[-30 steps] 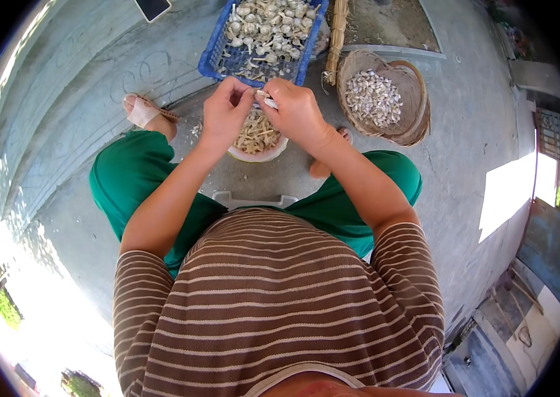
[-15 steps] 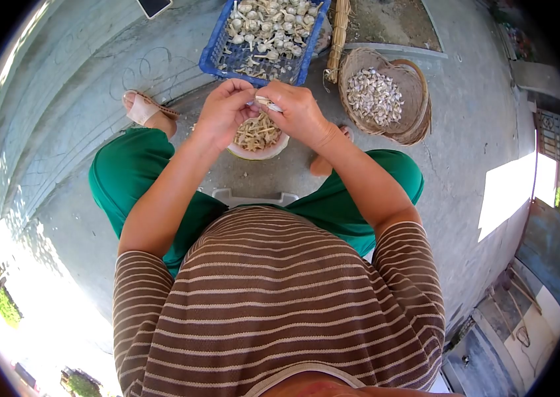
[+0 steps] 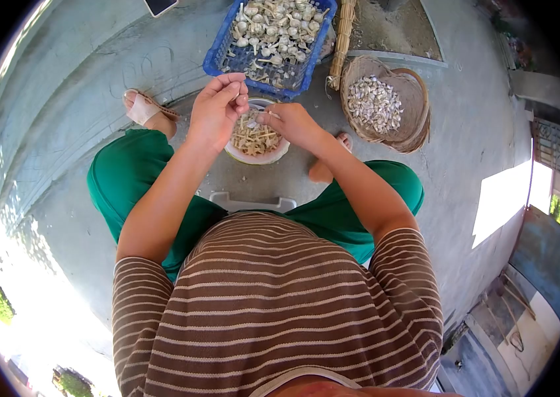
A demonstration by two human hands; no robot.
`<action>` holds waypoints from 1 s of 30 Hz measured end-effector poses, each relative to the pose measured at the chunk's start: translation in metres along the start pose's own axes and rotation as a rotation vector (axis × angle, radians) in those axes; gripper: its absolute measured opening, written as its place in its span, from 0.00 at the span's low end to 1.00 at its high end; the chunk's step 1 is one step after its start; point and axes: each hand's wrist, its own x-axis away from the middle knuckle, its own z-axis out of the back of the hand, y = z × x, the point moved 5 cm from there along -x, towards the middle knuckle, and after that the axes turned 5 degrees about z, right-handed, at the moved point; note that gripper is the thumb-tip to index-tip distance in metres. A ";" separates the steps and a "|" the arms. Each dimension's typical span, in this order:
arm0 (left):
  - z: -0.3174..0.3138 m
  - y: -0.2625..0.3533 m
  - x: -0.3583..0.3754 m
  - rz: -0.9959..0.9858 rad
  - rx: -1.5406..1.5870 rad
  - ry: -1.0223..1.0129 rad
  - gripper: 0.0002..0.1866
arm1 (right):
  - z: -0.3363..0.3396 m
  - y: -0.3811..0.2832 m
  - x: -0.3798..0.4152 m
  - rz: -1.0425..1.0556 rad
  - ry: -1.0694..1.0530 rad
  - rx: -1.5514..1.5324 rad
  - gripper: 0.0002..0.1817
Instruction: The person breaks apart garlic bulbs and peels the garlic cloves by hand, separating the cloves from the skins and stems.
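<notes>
My left hand [image 3: 219,109] is over the left edge of a white bowl [image 3: 257,157], its fingers curled together around something too small to make out. My right hand [image 3: 293,124] hangs over the bowl's right side, thumb and fingers pinched; what they hold is hidden. Dry stalks and peelings [image 3: 252,137] fill the bowl. Beyond it a blue plastic crate [image 3: 210,61] holds several garlic bulbs [image 3: 279,30]. To the right, a woven basket [image 3: 415,106] carries a heap of garlic cloves [image 3: 374,104].
A bundle of straw stalks [image 3: 342,46] lies between crate and basket. A dark flat device [image 3: 160,5] is at the top left. My sandalled feet [image 3: 150,109] flank the bowl, and a grey stool edge [image 3: 253,204] shows between my knees.
My hands have moved apart. The right hand is lower, over the bowl, and the left has shifted slightly left. The white piece seen between my fingers before no longer shows there.
</notes>
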 end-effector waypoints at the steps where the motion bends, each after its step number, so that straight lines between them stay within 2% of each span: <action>1: -0.003 0.002 0.000 -0.007 -0.001 -0.010 0.09 | -0.004 0.000 0.002 -0.129 -0.087 -0.500 0.23; 2: -0.003 0.002 0.001 -0.002 -0.014 -0.002 0.09 | -0.010 -0.005 0.008 -0.262 -0.176 -1.007 0.28; 3: -0.004 0.002 0.001 0.001 -0.027 0.007 0.09 | -0.003 -0.009 0.008 -0.263 -0.171 -1.003 0.28; 5: -0.005 0.003 0.001 -0.003 -0.021 0.017 0.10 | 0.005 -0.020 0.010 -0.359 -0.148 -1.598 0.39; 6: -0.007 0.005 0.002 -0.015 -0.032 0.029 0.09 | 0.007 -0.023 0.007 -0.337 -0.136 -1.624 0.44; 10: -0.012 0.007 0.005 -0.058 -0.120 0.048 0.08 | 0.014 -0.029 0.007 -0.378 -0.098 -1.721 0.43; 12: -0.013 0.007 0.006 -0.070 -0.196 0.042 0.08 | 0.012 -0.026 0.007 -0.332 -0.085 -1.788 0.37; 13: -0.014 0.007 0.006 -0.082 -0.271 0.035 0.07 | 0.011 -0.025 0.007 -0.333 -0.083 -1.789 0.37; 15: -0.014 0.004 0.006 -0.081 -0.356 0.030 0.07 | 0.011 -0.021 0.007 -0.326 -0.041 -1.617 0.27; 16: -0.015 0.003 0.006 -0.082 -0.440 0.026 0.08 | 0.008 -0.019 0.007 -0.327 -0.041 -1.618 0.27; 18: -0.017 0.001 0.007 -0.071 -0.519 0.031 0.08 | 0.002 -0.013 0.007 -0.343 -0.012 -1.427 0.19; 20: -0.019 -0.002 0.007 -0.059 -0.599 0.037 0.09 | 0.002 -0.011 0.009 -0.330 -0.016 -1.397 0.19; 22: -0.024 -0.003 0.006 -0.176 -0.876 -0.031 0.08 | 0.004 -0.014 0.009 -0.317 -0.019 -1.366 0.19; 23: -0.023 -0.004 0.006 -0.176 -0.877 -0.032 0.08 | 0.005 -0.013 0.010 -0.359 -0.021 -1.358 0.22; 24: -0.025 -0.007 0.007 -0.162 -1.010 -0.080 0.08 | 0.006 -0.013 0.011 -0.401 -0.023 -1.351 0.24; 25: -0.026 -0.011 0.007 -0.147 -1.142 -0.130 0.08 | 0.007 -0.013 0.012 -0.402 -0.021 -1.352 0.24; 26: -0.025 -0.013 0.008 -0.146 -1.143 -0.130 0.08 | 0.008 -0.013 0.013 -0.365 -0.064 -1.373 0.26; 28: -0.028 -0.010 0.010 -0.313 -1.291 -0.141 0.06 | 0.009 -0.017 0.014 -0.327 -0.109 -1.394 0.28; 29: -0.027 -0.010 0.010 -0.310 -1.292 -0.141 0.06 | 0.010 -0.019 0.016 -0.322 -0.096 -1.412 0.29; 30: -0.030 -0.007 0.011 -0.435 -1.360 -0.143 0.05 | 0.011 -0.021 0.016 -0.316 -0.082 -1.430 0.30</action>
